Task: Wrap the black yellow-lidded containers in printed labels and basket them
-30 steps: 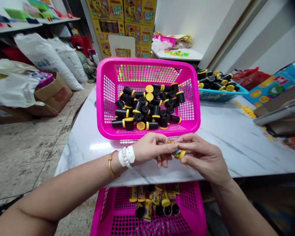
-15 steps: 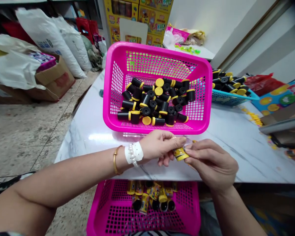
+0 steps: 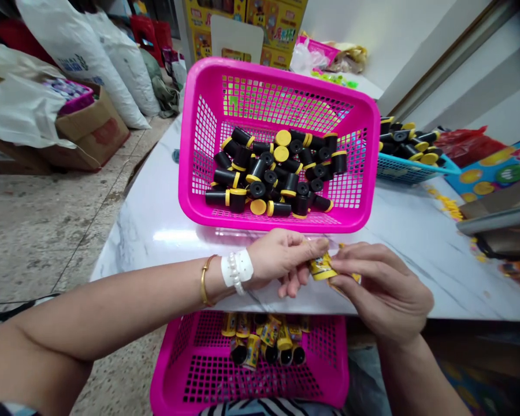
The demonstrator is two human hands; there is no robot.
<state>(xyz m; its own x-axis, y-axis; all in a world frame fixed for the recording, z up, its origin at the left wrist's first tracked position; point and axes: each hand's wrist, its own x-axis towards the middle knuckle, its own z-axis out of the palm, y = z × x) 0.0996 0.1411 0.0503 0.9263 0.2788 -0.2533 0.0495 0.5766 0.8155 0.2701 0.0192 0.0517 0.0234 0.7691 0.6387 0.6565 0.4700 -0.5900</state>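
Note:
Over the front of the table, my left hand (image 3: 286,260) grips a small canister (image 3: 322,268) with a yellow lid turned downward and a printed yellow label around its side. My right hand (image 3: 381,286) pinches at the canister's right side, thumb and forefinger closed on the label; yellow bits of it show beyond the fingers. Behind my hands, a pink basket (image 3: 277,222) holds many black canisters (image 3: 256,170) with yellow lids, bare of labels. Below the table edge, near my lap, a second pink basket (image 3: 169,370) contains several canisters with yellow printed labels (image 3: 252,349).
A blue basket (image 3: 416,170) of black canisters stands at the right, beside scattered yellow pieces (image 3: 446,202) and a colourful box (image 3: 498,170). Yellow printed cartons (image 3: 268,26) are stacked behind. White sacks (image 3: 82,58) and a cardboard box (image 3: 93,127) sit on the floor at left.
My right hand has moved slightly right and down from the canister, and more of the yellow label shows past its fingers. My left hand keeps its hold; the view has tipped slightly.

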